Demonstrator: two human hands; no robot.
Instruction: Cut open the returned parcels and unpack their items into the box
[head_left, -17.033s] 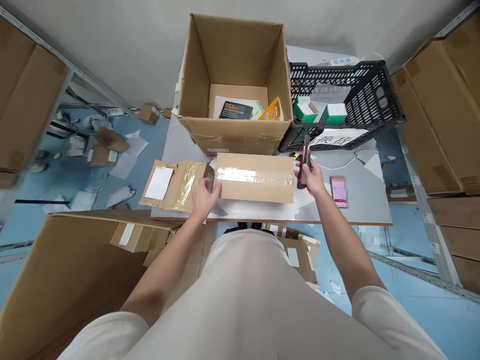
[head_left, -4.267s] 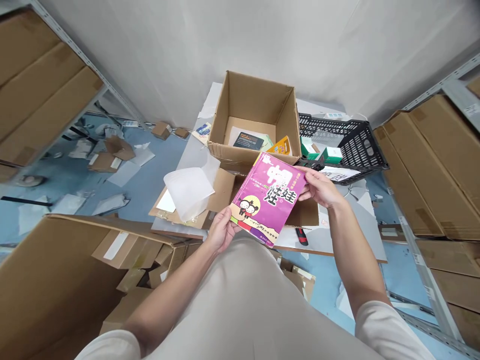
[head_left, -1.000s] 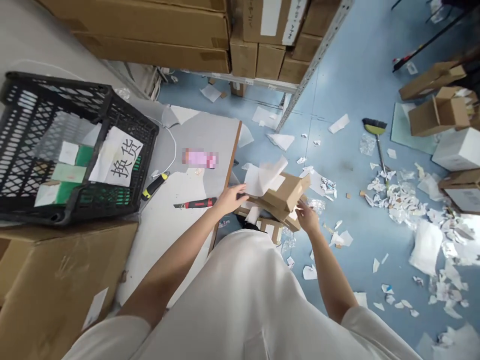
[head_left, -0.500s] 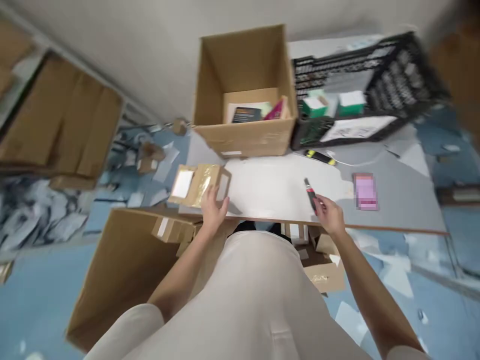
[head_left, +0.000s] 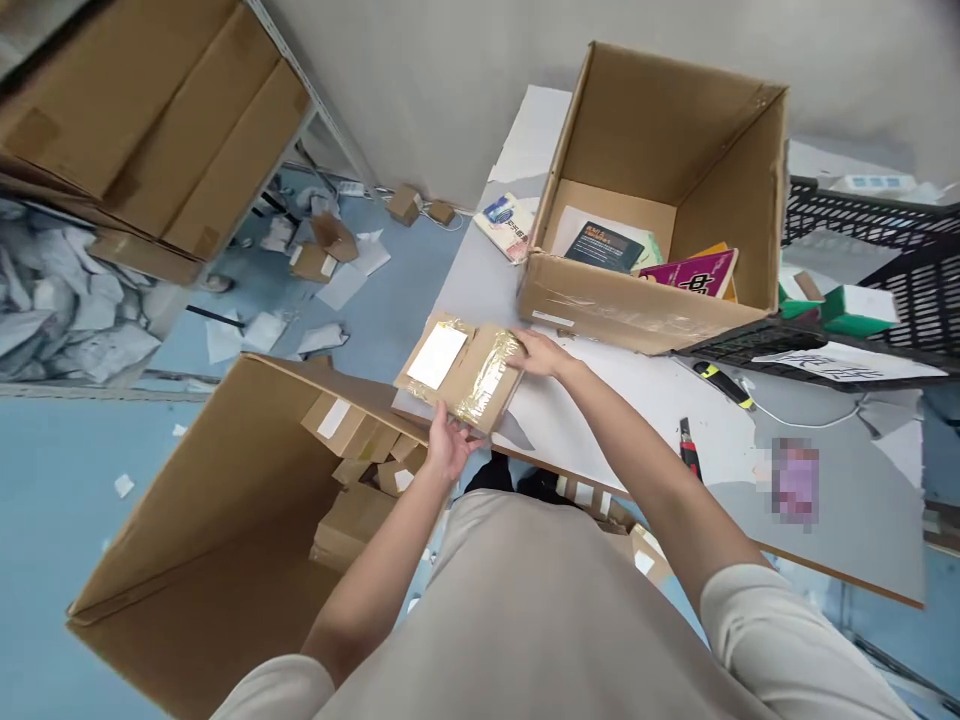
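Note:
A small taped cardboard box (head_left: 481, 375) with a white label lies at the left end of the table, over its front edge. My left hand (head_left: 450, 447) grips its near side, the thumb at the edge and fingers beneath. On the opposite right corner, my right hand (head_left: 541, 355) holds the same box, its fingertips partly hidden behind it. A red and black utility knife (head_left: 689, 450) lies on the table near my right forearm, touched by neither hand.
A large open carton (head_left: 652, 315) with several books stands at the back of the table (head_left: 600, 410). Right of it is a black crate (head_left: 847, 215). A yellow and black cutter (head_left: 724, 385) lies before them. At lower left, a big carton (head_left: 195, 500) holds several boxes.
My right hand has let go of the utility knife, leaving it on the table, and has moved left onto the small box. My left hand has shifted to its near edge. The view has turned left.

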